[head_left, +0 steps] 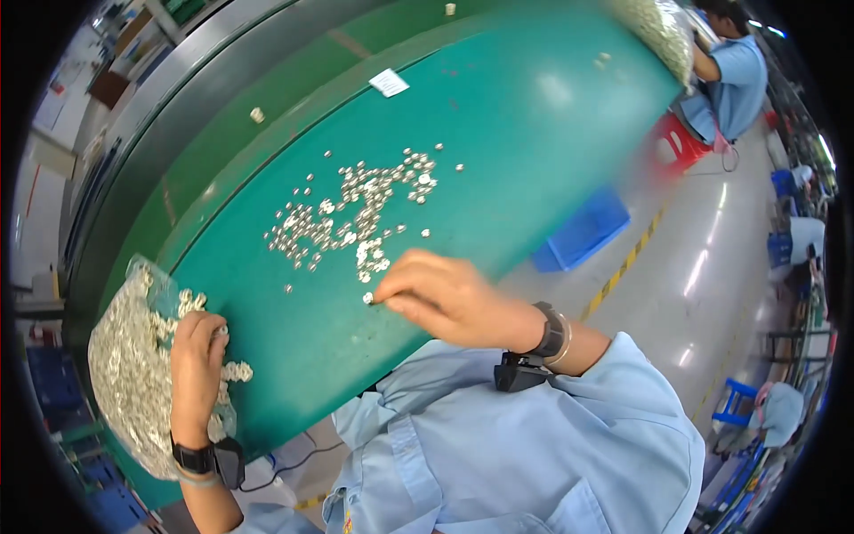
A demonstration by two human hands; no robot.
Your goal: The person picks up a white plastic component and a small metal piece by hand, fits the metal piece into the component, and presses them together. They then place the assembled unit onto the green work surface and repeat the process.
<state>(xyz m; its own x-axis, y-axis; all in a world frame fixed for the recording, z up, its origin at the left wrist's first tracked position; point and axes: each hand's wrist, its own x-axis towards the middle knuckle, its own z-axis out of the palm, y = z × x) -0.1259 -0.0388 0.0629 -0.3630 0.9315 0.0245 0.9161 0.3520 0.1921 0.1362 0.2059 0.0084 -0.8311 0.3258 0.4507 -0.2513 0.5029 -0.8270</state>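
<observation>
Small silver metal parts [356, 209] lie scattered in a loose patch on the green table, toward its middle, a few strays apart at the far right edge of the patch. One single part [367, 299] sits at the near edge, touching the fingertips. A clear bag [129, 383] heaped with the same parts lies at the near left, its mouth open, some spilling out [236, 371].

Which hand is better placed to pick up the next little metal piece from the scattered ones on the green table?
Probably the right hand: its fingertips already pinch one piece at the near edge of the scattered metal pieces on the green table. The left hand rests farther off, on the clear bag of pieces.
</observation>
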